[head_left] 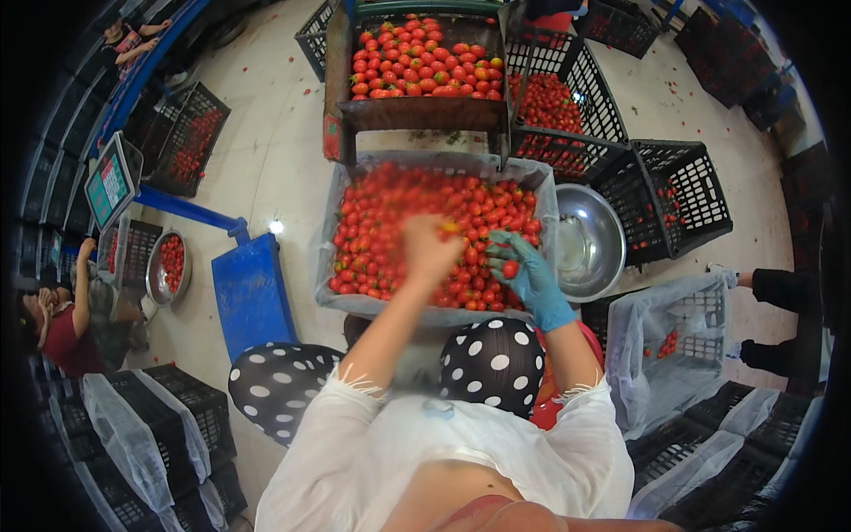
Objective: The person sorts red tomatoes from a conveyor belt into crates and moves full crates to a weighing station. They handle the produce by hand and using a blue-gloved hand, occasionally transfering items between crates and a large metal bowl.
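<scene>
A crate lined with clear plastic (326, 266) stands in front of my knees, heaped with red cherry tomatoes (381, 235). Over the middle of the heap is my bare left hand (430, 248), smeared by motion. A yellow-orange cherry tomato (450, 229) shows at its fingers; whether they grip it is unclear. My right hand (525, 270), in a blue-green glove, is at the crate's right side with its fingers curled. A red cherry tomato (510, 269) sits in that hand, against the fingers. Some tomatoes at the far left of the heap are blurred.
Beyond the crate, a metal chute (417, 111) holds more tomatoes. A steel bowl (612, 239) and black crates (656, 199) stand at right. At left are a blue platform scale (253, 293) and a steel bowl of tomatoes (184, 288). Other people work around the edges.
</scene>
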`<state>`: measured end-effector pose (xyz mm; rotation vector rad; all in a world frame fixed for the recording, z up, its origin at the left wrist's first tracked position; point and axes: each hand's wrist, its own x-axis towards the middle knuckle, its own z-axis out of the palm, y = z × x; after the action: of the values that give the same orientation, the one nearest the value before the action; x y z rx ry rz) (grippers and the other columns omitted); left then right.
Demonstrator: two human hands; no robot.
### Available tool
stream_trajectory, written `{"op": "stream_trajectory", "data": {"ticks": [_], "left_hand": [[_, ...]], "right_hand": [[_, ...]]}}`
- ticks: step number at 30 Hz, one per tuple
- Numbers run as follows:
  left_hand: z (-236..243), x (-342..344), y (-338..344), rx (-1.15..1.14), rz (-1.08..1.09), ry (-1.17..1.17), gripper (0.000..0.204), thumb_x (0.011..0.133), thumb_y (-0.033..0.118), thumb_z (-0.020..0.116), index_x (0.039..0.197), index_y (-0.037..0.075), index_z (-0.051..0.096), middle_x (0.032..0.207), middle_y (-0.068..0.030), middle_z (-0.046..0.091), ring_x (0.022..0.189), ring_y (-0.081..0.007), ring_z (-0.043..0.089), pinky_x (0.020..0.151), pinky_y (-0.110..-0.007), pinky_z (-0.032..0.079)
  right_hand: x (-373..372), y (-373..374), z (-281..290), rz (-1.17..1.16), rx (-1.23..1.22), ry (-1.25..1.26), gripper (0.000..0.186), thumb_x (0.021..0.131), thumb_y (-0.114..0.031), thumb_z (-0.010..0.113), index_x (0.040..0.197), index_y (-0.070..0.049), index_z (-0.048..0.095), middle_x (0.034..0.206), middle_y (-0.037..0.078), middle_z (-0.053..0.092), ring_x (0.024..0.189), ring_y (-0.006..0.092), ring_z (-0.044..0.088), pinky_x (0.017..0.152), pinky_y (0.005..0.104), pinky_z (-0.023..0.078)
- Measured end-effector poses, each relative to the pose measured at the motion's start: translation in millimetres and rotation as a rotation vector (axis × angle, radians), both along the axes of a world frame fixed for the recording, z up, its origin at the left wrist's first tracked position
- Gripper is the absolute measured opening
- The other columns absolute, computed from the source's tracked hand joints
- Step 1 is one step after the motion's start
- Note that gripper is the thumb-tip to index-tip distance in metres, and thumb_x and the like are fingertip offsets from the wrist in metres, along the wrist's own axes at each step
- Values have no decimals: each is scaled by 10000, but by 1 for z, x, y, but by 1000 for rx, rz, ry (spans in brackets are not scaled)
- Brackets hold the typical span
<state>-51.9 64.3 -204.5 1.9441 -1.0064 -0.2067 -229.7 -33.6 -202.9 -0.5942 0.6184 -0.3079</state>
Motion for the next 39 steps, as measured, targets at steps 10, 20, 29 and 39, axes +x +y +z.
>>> {"op": "stream_trajectory", "data": {"ticks": [10, 20, 29, 39], "left_hand": [[63, -84, -4, -69, -483, -108, 521, 710, 203, 674, 1170, 34, 496, 1278, -196, 431, 1244, -388, 325, 1022, -449, 277], [-8, 82, 63, 380, 207, -218, 219, 713, 98, 648, 922, 34, 658, 870, -163, 623, 839, -330, 591, 750, -407, 469], [-61, 136, 41, 797, 7, -413, 166, 768, 129, 508, 816, 72, 656, 919, -145, 639, 845, -317, 626, 720, -458, 490], [-28, 108, 58, 602, 87, -488, 202, 625, 162, 689, 750, 52, 575, 770, -120, 610, 777, -305, 577, 675, -441, 438]], "right_hand": [[-134, -42, 11, -654, 260, -476, 188, 805, -126, 598, 980, -71, 556, 837, 42, 581, 722, 133, 576, 649, 283, 521], [-430, -73, 20, -1137, -1266, 1048, 324, 772, 53, 556, 1095, 77, 538, 983, 111, 569, 836, 187, 529, 695, 302, 511], [-363, -52, 44, -1209, -1320, 887, 241, 808, -29, 574, 1042, 28, 567, 931, 114, 584, 818, 185, 551, 736, 313, 487], [-197, -40, 13, -717, 93, -237, 247, 853, -68, 538, 1091, -2, 558, 953, 76, 600, 811, 157, 585, 654, 283, 523]]}}
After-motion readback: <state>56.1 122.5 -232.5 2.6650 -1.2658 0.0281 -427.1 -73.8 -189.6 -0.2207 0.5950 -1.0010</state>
